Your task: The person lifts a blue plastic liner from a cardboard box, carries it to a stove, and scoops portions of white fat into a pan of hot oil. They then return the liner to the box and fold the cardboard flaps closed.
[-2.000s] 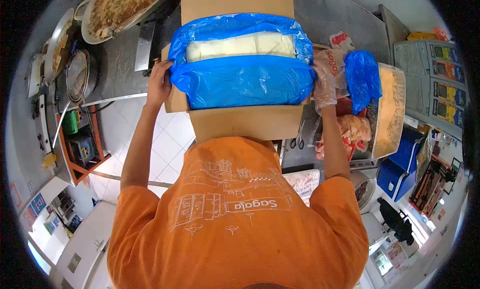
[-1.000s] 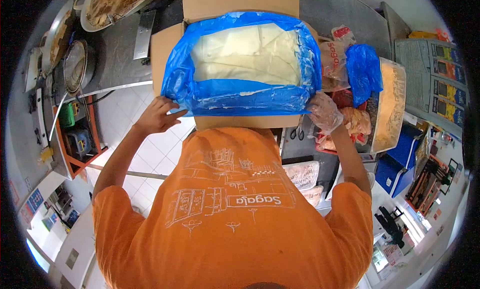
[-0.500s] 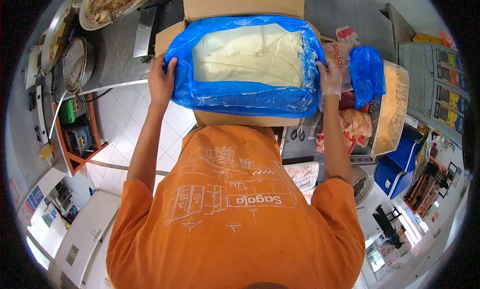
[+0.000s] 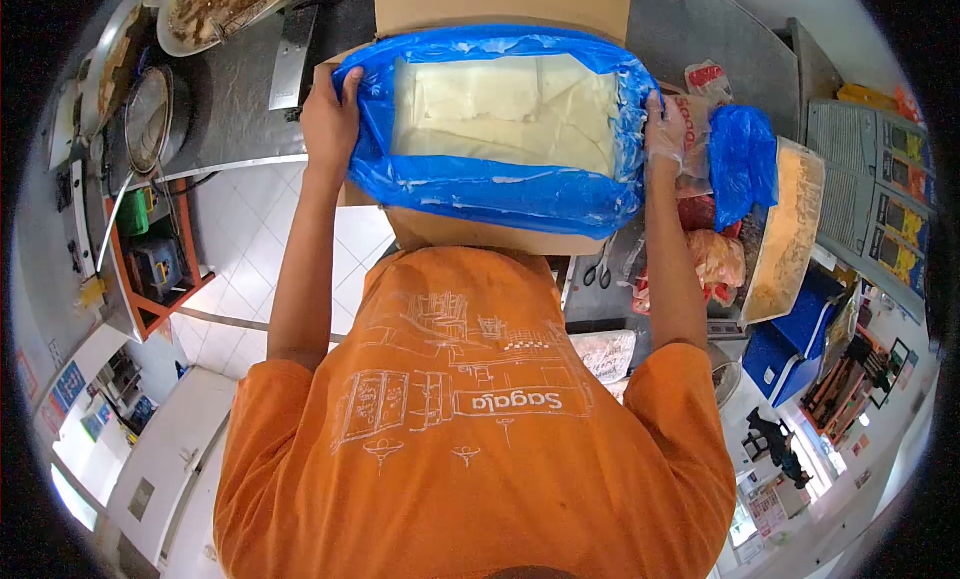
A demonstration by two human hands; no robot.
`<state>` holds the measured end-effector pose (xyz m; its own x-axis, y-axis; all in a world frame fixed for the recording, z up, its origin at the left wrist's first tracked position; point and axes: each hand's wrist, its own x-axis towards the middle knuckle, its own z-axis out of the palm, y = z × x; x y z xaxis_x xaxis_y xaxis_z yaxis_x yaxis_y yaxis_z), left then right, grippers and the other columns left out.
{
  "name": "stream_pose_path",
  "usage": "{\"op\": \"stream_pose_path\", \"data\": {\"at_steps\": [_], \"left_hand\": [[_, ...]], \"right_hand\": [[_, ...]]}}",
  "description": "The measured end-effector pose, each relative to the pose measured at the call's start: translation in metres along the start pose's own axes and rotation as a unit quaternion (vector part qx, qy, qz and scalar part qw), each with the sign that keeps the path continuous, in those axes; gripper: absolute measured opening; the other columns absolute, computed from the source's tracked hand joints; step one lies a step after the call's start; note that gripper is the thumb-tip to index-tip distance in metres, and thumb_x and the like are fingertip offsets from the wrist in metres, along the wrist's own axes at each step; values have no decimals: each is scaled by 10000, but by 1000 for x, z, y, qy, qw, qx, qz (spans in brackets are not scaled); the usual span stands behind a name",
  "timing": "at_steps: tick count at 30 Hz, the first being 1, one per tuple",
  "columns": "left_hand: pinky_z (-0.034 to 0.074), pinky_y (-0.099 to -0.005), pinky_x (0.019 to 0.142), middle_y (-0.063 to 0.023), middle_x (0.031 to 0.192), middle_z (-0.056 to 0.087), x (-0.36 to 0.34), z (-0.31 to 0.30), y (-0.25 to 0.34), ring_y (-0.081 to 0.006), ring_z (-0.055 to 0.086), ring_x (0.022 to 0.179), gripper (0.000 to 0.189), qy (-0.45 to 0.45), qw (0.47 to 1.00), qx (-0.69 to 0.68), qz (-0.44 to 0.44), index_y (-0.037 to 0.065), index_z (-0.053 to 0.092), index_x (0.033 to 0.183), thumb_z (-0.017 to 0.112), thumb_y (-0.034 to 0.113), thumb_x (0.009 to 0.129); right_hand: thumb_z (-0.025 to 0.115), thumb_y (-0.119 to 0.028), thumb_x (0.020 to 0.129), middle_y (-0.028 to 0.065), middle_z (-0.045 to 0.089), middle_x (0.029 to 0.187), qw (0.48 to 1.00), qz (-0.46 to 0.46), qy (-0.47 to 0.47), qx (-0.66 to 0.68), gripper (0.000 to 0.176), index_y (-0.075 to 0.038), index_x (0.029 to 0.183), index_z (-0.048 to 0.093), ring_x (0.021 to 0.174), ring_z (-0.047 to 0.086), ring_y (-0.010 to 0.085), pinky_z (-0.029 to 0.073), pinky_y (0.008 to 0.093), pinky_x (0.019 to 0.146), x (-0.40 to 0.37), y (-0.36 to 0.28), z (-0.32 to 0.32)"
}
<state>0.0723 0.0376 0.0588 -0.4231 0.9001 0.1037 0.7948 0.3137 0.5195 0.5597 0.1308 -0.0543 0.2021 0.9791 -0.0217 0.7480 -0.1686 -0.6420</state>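
Observation:
A blue plastic liner surrounds a pale yellow, butter-like block with a creased, smeared top. Both sit in a cardboard box whose flaps stick out at the far and near sides. My left hand is closed on the liner's left edge, thumb on top and the other fingers partly hidden. At the opposite end, my right hand, in a clear plastic glove, grips the liner's right edge. White smears cling to the plastic by that hand.
Right of the box are a crumpled blue plastic bag, raw meat, a tray with brownish residue and scissors. On the left are a wire strainer, a flat metal blade and a large pan.
Both hands have moved slightly up in the view, with the liner's edges pulled outward and up. The box appears a little farther right.

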Motion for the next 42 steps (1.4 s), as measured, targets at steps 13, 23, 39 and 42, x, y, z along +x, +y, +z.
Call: {"op": "stream_pose_path", "data": {"at_steps": [13,23,39,42], "left_hand": [[444,-361,602,-66,664,597,69,66,-44,-170,572,628,481,-47,975,-213,-37,16,624,827,593,459,1013],[395,-221,581,84,693,613,88,85,-41,-32,474,606,330,-121,871,-408,-246,96,730,794,690,366,979],[542,-283,664,-4,833,716,72,116,-72,-111,645,702,338,-193,810,-476,-282,82,762,991,576,361,1033],[539,-291,651,-6,835,711,61,129,-82,-116,641,697,339,-192,788,-520,-269,82,756,1009,561,358,1039]], "right_hand": [[539,-124,999,155,721,1130,991,9,-71,115,335,17,1291,622,963,685,260,532,351,880,46,16,55],[574,-95,974,99,718,1148,943,70,-116,304,359,1,1316,626,949,668,204,537,337,891,99,67,94],[569,-187,982,91,707,1064,890,162,-297,304,300,-31,1223,659,869,659,201,554,351,821,44,93,79],[565,-201,984,91,708,1045,889,167,-314,289,292,-33,1203,662,849,659,205,557,354,804,37,95,76]]}}
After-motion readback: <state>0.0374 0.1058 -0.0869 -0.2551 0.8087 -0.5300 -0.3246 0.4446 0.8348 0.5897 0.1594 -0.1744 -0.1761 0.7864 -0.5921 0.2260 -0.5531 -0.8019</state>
